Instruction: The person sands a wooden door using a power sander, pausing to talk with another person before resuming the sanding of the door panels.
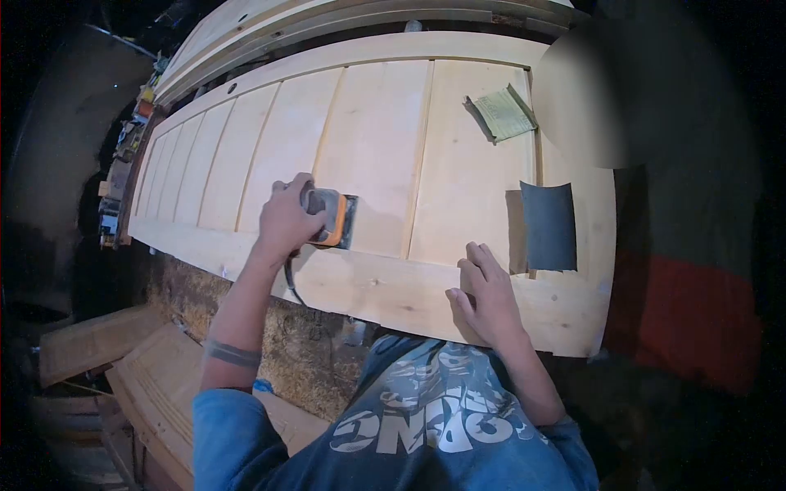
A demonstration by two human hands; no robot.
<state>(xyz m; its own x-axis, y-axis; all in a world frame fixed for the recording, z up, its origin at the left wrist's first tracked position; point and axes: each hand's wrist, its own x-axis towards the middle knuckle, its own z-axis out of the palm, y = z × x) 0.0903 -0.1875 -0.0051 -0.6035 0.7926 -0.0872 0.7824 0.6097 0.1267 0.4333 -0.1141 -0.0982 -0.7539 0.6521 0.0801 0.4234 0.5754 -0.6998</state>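
Observation:
A pale wooden panelled door (368,282) lies flat in front of me. My left hand (286,214) is wrapped round an orange and black power sander (333,218), whose pad rests on a panel near the door's lower rail. A dark cord hangs down from the sander. My right hand (485,293) rests on the lower rail, fingers apart, holding nothing. Just right of it lies a curved dark sheet of sandpaper (549,227). Higher up on the door is a folded green-backed piece of sandpaper (503,113).
Beyond the door, more wooden boards (327,22) lie stacked. Small items crowd the far left end. Wooden panels (160,385) lean at the lower left over a sawdust-covered floor (303,352). Something red (696,319) shows in the dark at the right, with a blurred area above.

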